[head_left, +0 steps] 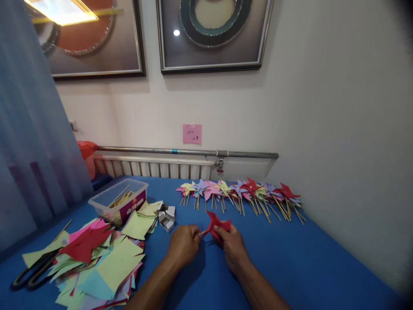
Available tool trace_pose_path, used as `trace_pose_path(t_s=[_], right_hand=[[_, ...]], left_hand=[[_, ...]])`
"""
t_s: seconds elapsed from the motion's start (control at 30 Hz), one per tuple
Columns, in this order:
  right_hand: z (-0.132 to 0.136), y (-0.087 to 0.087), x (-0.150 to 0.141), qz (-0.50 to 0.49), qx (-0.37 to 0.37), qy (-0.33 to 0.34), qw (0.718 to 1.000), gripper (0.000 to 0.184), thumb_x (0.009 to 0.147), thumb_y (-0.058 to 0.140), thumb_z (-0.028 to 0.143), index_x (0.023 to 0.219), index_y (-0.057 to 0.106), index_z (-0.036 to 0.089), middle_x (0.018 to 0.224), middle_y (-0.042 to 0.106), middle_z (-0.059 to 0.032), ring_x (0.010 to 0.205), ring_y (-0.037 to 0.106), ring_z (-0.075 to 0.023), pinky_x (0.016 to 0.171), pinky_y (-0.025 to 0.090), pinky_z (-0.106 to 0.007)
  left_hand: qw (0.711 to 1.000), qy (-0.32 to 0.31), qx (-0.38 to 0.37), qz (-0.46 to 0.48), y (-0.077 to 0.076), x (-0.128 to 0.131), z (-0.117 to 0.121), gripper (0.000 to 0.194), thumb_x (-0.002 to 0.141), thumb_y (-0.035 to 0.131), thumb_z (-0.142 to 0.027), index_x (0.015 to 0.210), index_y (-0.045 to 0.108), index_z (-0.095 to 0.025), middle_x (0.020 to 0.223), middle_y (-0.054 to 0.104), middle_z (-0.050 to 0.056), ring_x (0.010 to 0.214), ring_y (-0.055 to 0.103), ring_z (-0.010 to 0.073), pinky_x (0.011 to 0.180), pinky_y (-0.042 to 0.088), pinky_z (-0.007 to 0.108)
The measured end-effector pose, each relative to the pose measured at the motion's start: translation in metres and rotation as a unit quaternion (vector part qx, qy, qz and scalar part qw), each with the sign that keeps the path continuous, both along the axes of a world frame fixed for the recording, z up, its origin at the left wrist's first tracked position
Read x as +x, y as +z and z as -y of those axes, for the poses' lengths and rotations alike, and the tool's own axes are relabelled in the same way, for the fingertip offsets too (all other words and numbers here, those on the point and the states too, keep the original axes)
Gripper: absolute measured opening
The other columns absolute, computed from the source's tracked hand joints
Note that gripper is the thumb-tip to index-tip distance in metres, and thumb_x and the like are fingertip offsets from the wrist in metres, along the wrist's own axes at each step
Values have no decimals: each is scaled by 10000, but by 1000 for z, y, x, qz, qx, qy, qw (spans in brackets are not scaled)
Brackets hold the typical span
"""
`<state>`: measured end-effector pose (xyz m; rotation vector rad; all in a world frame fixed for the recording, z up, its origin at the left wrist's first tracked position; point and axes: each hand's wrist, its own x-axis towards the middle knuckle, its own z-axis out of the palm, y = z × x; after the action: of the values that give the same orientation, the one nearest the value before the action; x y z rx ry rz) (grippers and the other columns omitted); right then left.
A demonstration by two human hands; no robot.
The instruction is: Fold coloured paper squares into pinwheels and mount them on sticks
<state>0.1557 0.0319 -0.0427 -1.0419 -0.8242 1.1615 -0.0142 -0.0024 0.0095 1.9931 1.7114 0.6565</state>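
Observation:
A red paper pinwheel is between my hands, above the blue surface. My right hand pinches its folded blades from the right. My left hand is closed around a thin wooden stick, whose tip points at the pinwheel; most of the stick is hidden in the fist. Whether stick and paper are joined cannot be made out. Left of my left hand stands a small open white box with pale pieces inside.
Finished pinwheels lie in a row at the back right. At left are a heap of cut paper sheets, black-handled scissors and a clear plastic tub of sticks. A metal pipe runs along the wall behind.

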Motion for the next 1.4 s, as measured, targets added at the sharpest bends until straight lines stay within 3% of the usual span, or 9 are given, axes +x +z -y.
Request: trace_pose_path(t_s=[0.37, 0.6, 0.77, 0.87, 0.93, 1.07, 1.17, 1.3, 1.4], right_hand=[[-2, 2, 1, -7, -37, -3, 999, 290, 541, 847, 326, 778, 726, 210, 648, 724, 16, 587, 611, -178, 622, 473, -302], [2, 7, 0, 27, -22, 12, 999, 276, 555, 851, 315, 773, 718, 209, 600, 677, 32, 540, 558, -155, 563, 435, -283], [8, 19, 5, 8, -16, 43, 999, 429, 588, 889, 430, 894, 717, 184, 715, 722, 4, 633, 642, -170, 615, 504, -276], [7, 26, 9, -21, -16, -2, 1000, 529, 606, 887, 514, 990, 699, 202, 941, 767, -41, 840, 724, -214, 706, 565, -294], [7, 26, 7, -16, -27, -28, 999, 544, 606, 869, 542, 995, 673, 216, 981, 755, -45, 855, 730, -218, 694, 565, -291], [12, 15, -6, 95, -20, 53, 994, 399, 700, 738, 563, 876, 620, 225, 799, 697, -8, 607, 628, -157, 551, 462, -263], [23, 7, -18, 233, 19, 142, 962, 278, 831, 604, 502, 782, 585, 229, 653, 608, 29, 520, 519, -133, 512, 372, -255], [38, 11, -26, 382, 75, 170, 905, 183, 902, 561, 362, 808, 624, 218, 682, 644, 20, 635, 572, -151, 612, 374, -258], [43, 17, -26, 423, 72, 180, 885, 149, 896, 576, 303, 792, 632, 212, 706, 685, 11, 682, 615, -159, 648, 373, -257]], left_hand=[[1000, -9, -4, 11, -3, -2, -1, 209, 937, 553, -177, 880, 753, -185, 815, 743, 35, 776, 624, 158, 662, 302, 267], [1000, -13, -8, 11, -4, -10, -5, 149, 870, 620, -183, 820, 760, -187, 881, 755, 36, 829, 627, 170, 692, 337, 263], [982, -26, -64, 178, -12, -12, -13, 113, 819, 630, -205, 741, 704, -171, 631, 604, -25, 606, 503, 131, 602, 301, 261], [942, 18, -84, 326, -21, -9, -20, 116, 754, 676, -256, 672, 636, -184, 541, 506, -55, 514, 399, 108, 552, 266, 260], [912, 43, -86, 398, -25, -7, -25, 149, 694, 709, -299, 652, 615, -191, 518, 496, -56, 493, 391, 104, 539, 270, 257], [883, 49, -76, 460, -28, -8, -29, 235, 604, 747, -378, 645, 618, -186, 501, 515, -43, 470, 414, 103, 522, 295, 255], [876, 52, -68, 475, -26, -9, -29, 292, 579, 777, -420, 650, 633, -177, 496, 531, -35, 462, 433, 103, 515, 309, 253], [867, 49, -64, 492, -24, -7, -27, 344, 569, 817, -457, 652, 649, -168, 500, 564, -22, 467, 458, 104, 517, 329, 251], [862, 45, -69, 501, -22, -3, -25, 365, 559, 839, -472, 648, 654, -169, 496, 565, -21, 468, 469, 109, 515, 343, 251]])
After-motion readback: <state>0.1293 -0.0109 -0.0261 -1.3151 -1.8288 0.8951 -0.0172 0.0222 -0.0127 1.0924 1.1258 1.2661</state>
